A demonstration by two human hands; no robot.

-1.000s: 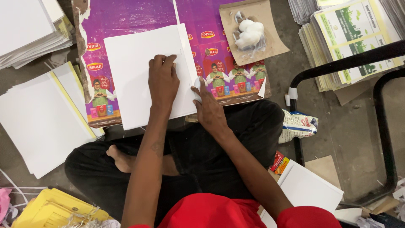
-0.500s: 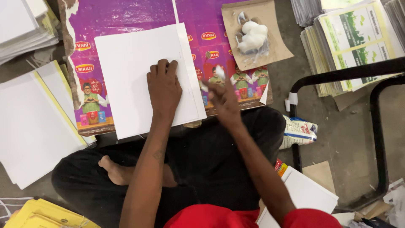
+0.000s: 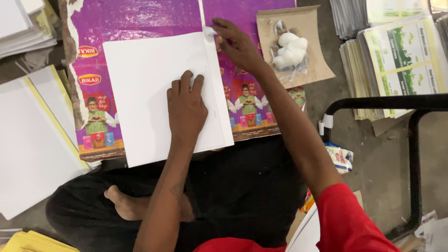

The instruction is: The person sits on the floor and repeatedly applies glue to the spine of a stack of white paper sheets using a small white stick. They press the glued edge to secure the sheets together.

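Paper point(image 3: 149, 88): thin, light, bendy, lying flat on purple sheet point(image 3: 140, 21). Easy to crease, so best pressed flat, not pinched. Left hand point(image 3: 186, 107) spread open, palm down on it. Right hand point(image 3: 235, 44) pinching white wad point(image 3: 208, 31) at top edge. Glue blob point(image 3: 290, 49) nearby on cardboard point(image 3: 311, 28).

The white sheet point(image 3: 154, 93) is smooth matt paper, and it lies on a glossy purple printed wrapper point(image 3: 140, 21) of shiny plastic film with a torn, rough left edge. The brown card point(image 3: 312, 60) looks like dull, coarse cardboard carrying a wet, glossy white blob of paste point(image 3: 289, 49). The black frame point(image 3: 410, 140) is smooth painted metal, and the floor point(image 3: 373, 158) is rough grey concrete.
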